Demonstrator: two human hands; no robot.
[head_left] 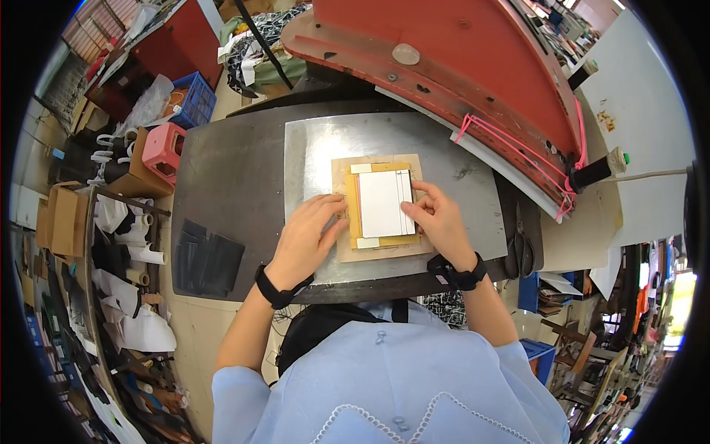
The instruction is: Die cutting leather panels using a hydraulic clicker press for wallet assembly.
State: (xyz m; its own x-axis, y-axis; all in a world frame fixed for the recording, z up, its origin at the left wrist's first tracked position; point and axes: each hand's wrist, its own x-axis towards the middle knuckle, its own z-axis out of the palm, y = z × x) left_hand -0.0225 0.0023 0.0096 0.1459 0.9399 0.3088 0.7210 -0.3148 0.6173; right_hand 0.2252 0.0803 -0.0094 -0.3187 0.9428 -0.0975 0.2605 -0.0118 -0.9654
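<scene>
A white rectangular card [381,203] with lines along its right side lies on a yellow panel [406,240] with pale strips, over a tan board [351,257] on a metal plate [310,155]. My right hand [442,226] grips the card's right edge, thumb on top and fingers curled along the side. My left hand [307,233] rests at the board's left edge, its fingers loosely bent and slightly apart, with nothing visibly held.
Dark sheets [207,259] lie on the dark table [222,155] at left. Scissors [521,255] lie at its right. A red machine top [444,59] with pink bands and spools angles across behind. A pink stool [163,152], blue crate [194,100] and crowded shelving surround the table.
</scene>
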